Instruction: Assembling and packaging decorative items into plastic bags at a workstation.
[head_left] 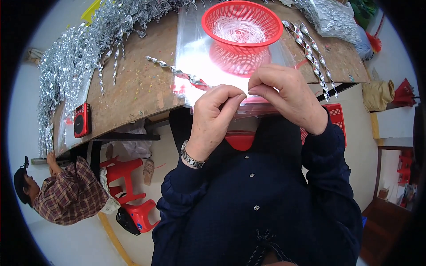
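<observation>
Silver spiral streamer (177, 71) lies on the tabletop (137, 88), ending by the left hand (217, 115); both hands' grip, right hand (284, 95) too, looks pinched shut, contents unclear. Steady fingertip pressure seems wise.

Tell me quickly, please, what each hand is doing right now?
Left hand: fingers pinched shut; whatever they hold is too small to make out.
Right hand: fingertips pinched shut against the left's; contents cannot be told.
</observation>
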`<state>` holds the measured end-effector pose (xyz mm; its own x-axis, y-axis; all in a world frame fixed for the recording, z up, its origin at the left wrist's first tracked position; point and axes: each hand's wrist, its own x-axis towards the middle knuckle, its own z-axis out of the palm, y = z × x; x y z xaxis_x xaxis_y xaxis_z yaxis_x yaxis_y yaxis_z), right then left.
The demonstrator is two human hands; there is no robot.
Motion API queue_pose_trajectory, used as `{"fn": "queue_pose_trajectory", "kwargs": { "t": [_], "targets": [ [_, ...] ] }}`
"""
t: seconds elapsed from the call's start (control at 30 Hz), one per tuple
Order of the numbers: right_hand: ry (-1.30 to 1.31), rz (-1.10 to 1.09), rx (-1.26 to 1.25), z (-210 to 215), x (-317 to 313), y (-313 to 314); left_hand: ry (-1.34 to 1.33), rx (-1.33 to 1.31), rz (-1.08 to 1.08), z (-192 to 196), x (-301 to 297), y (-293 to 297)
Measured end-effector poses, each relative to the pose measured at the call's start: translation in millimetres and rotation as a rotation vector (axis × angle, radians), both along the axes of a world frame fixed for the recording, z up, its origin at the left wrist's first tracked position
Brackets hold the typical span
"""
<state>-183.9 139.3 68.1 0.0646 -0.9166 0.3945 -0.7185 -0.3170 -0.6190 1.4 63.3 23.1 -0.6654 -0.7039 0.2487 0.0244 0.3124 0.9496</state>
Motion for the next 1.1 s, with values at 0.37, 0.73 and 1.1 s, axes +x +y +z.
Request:
{"fn": "queue_pose_trajectory", "kwargs": {
  "t": [0.37,0.73,1.1],
  "targets": [
    [-0.665,-0.031,0.251,-11,-4,3,0.041,0.240,-0.022,-3,1,-4],
    [-1.361,-0.001,0.185,-41,26,2,0.138,0.463,0.041,-10,-5,-11],
    [-0.336,-0.097,-0.108,-43,27,-3,0.115,0.369,0.046,-18,-2,-12]
  ]
}}
